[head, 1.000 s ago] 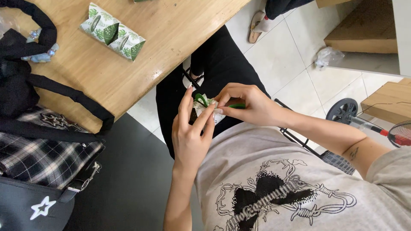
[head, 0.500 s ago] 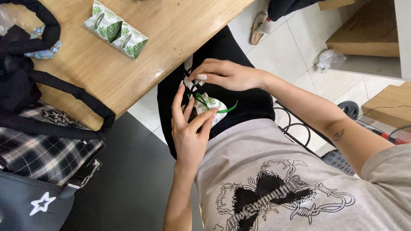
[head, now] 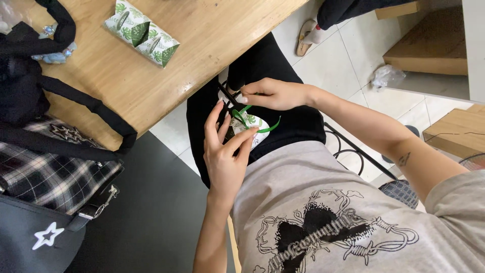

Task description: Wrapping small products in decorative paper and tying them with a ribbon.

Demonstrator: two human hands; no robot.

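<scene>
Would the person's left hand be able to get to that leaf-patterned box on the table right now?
Probably yes, but not freely: the left hand is holding a small white packet with green ribbon in the lap. The leaf-patterned box lies unobstructed on the wooden table.

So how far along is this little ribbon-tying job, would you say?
One leaf-print gift box lies closed on the wooden table, so that one looks done, though I cannot see a ribbon on it. In hand is a second small box: the left hand cradles it over the lap while the right hand pulls a green ribbon. No finished bow shows yet, so the tying seems left.
</scene>
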